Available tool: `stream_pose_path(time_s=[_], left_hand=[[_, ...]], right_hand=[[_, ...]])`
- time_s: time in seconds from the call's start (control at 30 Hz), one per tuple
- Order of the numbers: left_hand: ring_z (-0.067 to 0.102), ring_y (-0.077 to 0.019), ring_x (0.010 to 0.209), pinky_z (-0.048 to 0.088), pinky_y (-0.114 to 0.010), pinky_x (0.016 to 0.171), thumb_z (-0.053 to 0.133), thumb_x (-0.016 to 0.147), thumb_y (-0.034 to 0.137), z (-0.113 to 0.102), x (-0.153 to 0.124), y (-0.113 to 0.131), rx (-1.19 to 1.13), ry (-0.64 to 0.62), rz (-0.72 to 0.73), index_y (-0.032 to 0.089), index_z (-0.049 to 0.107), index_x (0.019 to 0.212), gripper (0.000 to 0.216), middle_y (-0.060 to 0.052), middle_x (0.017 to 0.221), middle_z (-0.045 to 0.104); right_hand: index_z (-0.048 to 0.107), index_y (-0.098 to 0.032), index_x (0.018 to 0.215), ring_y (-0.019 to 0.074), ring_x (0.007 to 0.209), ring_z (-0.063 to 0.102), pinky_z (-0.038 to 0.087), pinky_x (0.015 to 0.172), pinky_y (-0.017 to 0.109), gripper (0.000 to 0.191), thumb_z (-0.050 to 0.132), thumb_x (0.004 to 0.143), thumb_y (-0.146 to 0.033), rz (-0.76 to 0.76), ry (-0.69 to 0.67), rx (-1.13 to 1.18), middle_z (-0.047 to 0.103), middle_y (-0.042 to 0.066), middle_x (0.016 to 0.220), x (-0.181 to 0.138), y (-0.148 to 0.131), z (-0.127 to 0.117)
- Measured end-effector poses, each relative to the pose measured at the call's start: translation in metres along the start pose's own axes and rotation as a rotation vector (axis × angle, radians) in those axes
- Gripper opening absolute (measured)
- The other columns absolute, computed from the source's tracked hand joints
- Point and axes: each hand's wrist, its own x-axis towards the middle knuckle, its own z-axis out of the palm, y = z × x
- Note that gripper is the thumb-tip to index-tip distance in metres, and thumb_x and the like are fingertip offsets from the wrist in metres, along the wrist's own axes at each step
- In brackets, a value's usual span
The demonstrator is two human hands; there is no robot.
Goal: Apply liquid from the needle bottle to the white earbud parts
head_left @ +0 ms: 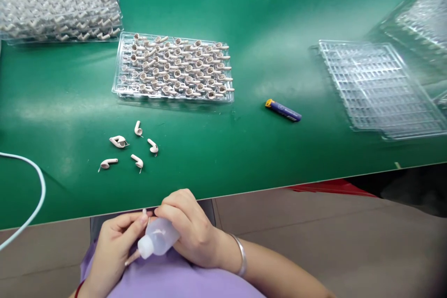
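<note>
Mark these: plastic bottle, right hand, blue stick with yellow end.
Plastic bottle (161, 236), head view, translucent body.
Right hand (193, 232), head view, back of the hand.
Blue stick (284, 111), head view, middle of its blue barrel.

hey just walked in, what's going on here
A person's right hand holds a squeeze bottle, while the left hand pinches a small pale piece near the table edge. On the green table, several loose earbud-shaped pieces lie in front of a clear tray filled with similar ones.
</note>
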Motion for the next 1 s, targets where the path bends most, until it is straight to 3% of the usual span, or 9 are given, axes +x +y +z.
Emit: stream_pose_path(time_s=[0.07, 0.17, 0.27, 0.33, 0.67, 0.77, 0.87, 0.97, 1.0], left_hand=[[0.064, -0.0172, 0.058, 0.052, -0.023, 0.051, 0.071, 0.076, 0.049, -0.004, -0.001, 0.007, 0.105, -0.026, 0.104, 0.021, 0.08, 0.078, 0.029, -0.004, 0.062, 0.069], [0.07, -0.0159, 0.069, 0.055, -0.02, 0.062, 0.071, 0.08, 0.032, -0.014, -0.005, 0.016, 0.361, 0.013, 0.446, 0.025, 0.079, 0.082, 0.011, -0.002, 0.078, 0.075], [0.069, -0.0109, 0.068, 0.054, -0.015, 0.063, 0.069, 0.082, 0.019, -0.02, -0.01, 0.025, 0.577, 0.089, 0.797, 0.024, 0.076, 0.089, 0.011, 0.0, 0.079, 0.074], [0.067, -0.0094, 0.068, 0.053, -0.015, 0.062, 0.068, 0.083, 0.016, -0.02, -0.011, 0.029, 0.668, 0.127, 0.926, 0.022, 0.074, 0.092, 0.012, 0.001, 0.079, 0.072], [0.064, -0.0082, 0.066, 0.052, -0.017, 0.06, 0.067, 0.086, 0.014, -0.013, 0.001, 0.053, 0.816, 0.15, 1.127, 0.02, 0.07, 0.097, 0.013, 0.001, 0.08, 0.067], [0.064, -0.0083, 0.067, 0.052, -0.017, 0.063, 0.069, 0.084, 0.015, -0.013, 0.025, 0.087, 0.847, 0.192, 1.23, 0.02, 0.072, 0.091, 0.009, 0.002, 0.08, 0.068], [0.065, -0.0091, 0.073, 0.051, -0.019, 0.068, 0.068, 0.086, 0.023, -0.016, 0.068, 0.14, 0.914, 0.308, 1.345, 0.02, 0.075, 0.091, 0.009, 0.002, 0.083, 0.07], [0.066, -0.013, 0.084, 0.049, -0.024, 0.077, 0.055, 0.094, 0.03, -0.02, 0.117, 0.19, 1.024, 0.391, 1.315, 0.015, 0.075, 0.098, 0.025, 0.0, 0.088, 0.07], [0.066, -0.0147, 0.081, 0.05, -0.027, 0.076, 0.059, 0.091, 0.027, -0.022, 0.132, 0.203, 1.008, 0.462, 1.318, 0.015, 0.077, 0.094, 0.021, -0.001, 0.085, 0.07]], right_hand=[[0.054, -0.019, 0.106, 0.0181, 0.075, 0.056, 0.049, 0.066, 0.031, 0.02, 0.053, 0.089, -0.009, 0.034, -0.033, 0.088, 0.062, 0.006, 0.087, 0.002, 0.002, -0.006], [0.05, -0.022, 0.107, 0.0157, 0.074, 0.057, 0.05, 0.062, 0.027, 0.03, 0.068, 0.083, -0.019, 0.219, -0.053, 0.312, 0.059, 0.003, 0.089, 0.005, 0.01, -0.023], [0.047, -0.025, 0.106, 0.0129, 0.07, 0.056, 0.049, 0.059, 0.024, 0.037, 0.073, 0.081, -0.024, 0.411, 0.01, 0.442, 0.056, 0.001, 0.09, 0.006, 0.02, -0.039], [0.045, -0.025, 0.109, 0.0128, 0.071, 0.056, 0.05, 0.059, 0.023, 0.036, 0.07, 0.083, -0.024, 0.468, 0.059, 0.473, 0.055, 0.002, 0.092, 0.006, 0.026, -0.047], [0.042, -0.027, 0.118, 0.0125, 0.069, 0.055, 0.048, 0.054, 0.022, 0.041, 0.068, 0.087, -0.028, 0.523, 0.166, 0.496, 0.056, 0.002, 0.093, 0.006, 0.042, -0.057], [0.045, -0.026, 0.12, 0.013, 0.072, 0.057, 0.048, 0.055, 0.021, 0.04, 0.068, 0.087, -0.032, 0.525, 0.223, 0.506, 0.058, 0.003, 0.095, 0.01, 0.047, -0.056], [0.047, -0.025, 0.12, 0.0133, 0.076, 0.058, 0.05, 0.059, 0.022, 0.039, 0.068, 0.088, -0.033, 0.528, 0.278, 0.533, 0.06, 0.004, 0.097, 0.012, 0.051, -0.055], [0.049, -0.025, 0.12, 0.0136, 0.078, 0.058, 0.051, 0.064, 0.023, 0.039, 0.068, 0.087, -0.035, 0.524, 0.313, 0.527, 0.06, 0.004, 0.101, 0.012, 0.053, -0.054], [0.049, -0.025, 0.12, 0.0137, 0.078, 0.059, 0.051, 0.064, 0.023, 0.039, 0.068, 0.087, -0.035, 0.521, 0.319, 0.523, 0.06, 0.004, 0.101, 0.012, 0.053, -0.054]])
